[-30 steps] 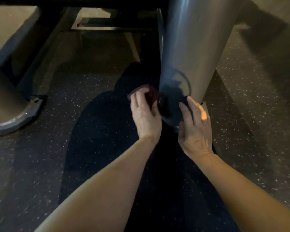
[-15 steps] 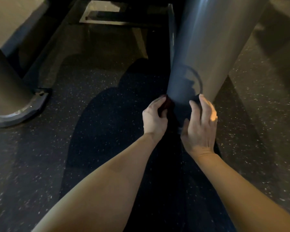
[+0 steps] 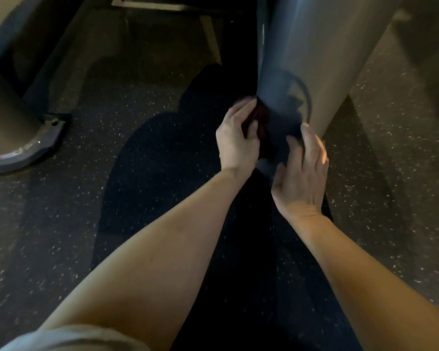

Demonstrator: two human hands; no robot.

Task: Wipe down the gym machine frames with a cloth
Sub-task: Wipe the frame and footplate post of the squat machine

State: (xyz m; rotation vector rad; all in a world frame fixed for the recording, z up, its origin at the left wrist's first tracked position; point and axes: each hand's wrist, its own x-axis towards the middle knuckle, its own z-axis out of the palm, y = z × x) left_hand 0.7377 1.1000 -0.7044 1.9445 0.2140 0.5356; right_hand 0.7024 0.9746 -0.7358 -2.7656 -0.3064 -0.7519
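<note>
A thick grey machine frame post (image 3: 312,54) slants down to the floor at the upper right. My left hand (image 3: 236,140) grips a dark red cloth (image 3: 257,116) and holds it against the post's left lower edge. Most of the cloth is hidden by my fingers and by shadow. My right hand (image 3: 302,173) lies with straight fingers against the post's lower right side, close to its foot. Both forearms reach in from the bottom of the view.
A second grey post with a flat metal foot plate (image 3: 28,148) stands at the left. Dark speckled rubber flooring (image 3: 112,224) covers the ground. A pale metal base frame (image 3: 208,29) runs along the floor behind the post. A grey sleeve edge (image 3: 69,338) shows at bottom left.
My left hand has curled tighter round the cloth and moved in against the post's left edge. My right hand has stayed low on the post's right side. The view has shifted closer.
</note>
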